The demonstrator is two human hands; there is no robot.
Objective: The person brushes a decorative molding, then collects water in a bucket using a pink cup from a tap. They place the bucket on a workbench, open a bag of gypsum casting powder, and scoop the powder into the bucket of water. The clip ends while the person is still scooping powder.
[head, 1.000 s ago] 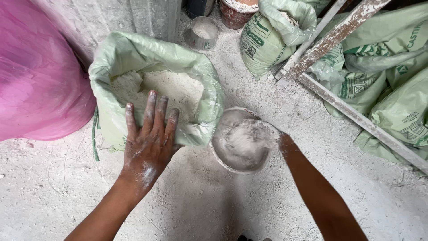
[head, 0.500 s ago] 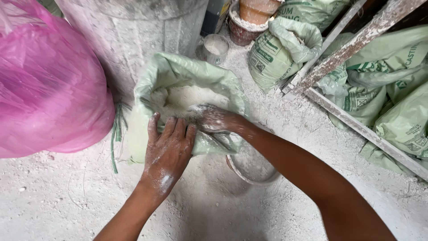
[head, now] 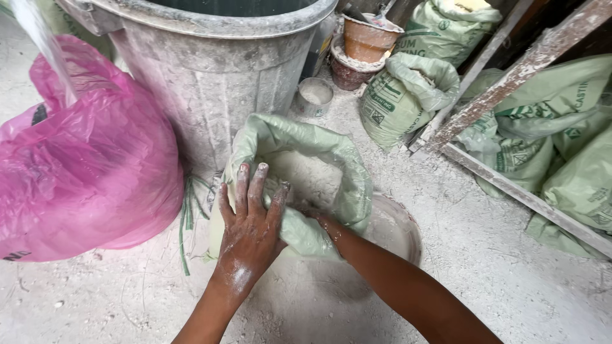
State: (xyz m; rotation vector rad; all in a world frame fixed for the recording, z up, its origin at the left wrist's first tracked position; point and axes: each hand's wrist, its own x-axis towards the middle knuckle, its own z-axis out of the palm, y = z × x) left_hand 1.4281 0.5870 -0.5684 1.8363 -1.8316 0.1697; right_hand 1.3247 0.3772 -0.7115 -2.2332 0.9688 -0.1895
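A pale green sack of white powder stands open on the dusty floor. My left hand, dusted white, presses flat on the sack's near rim with fingers spread. My right hand is inside the sack mouth and hidden; only its forearm shows, entering over the near edge. A round dusty bowl lies on the floor right of the sack, under my right arm.
A large grey bin stands behind the sack. A full pink plastic bag sits at left. More green sacks and a wooden frame fill the right. Small pots stand at the back.
My right hand left the bowl on the floor and went into the sack mouth. My left hand stayed on the sack's near rim. The view tilted up, showing the bin.
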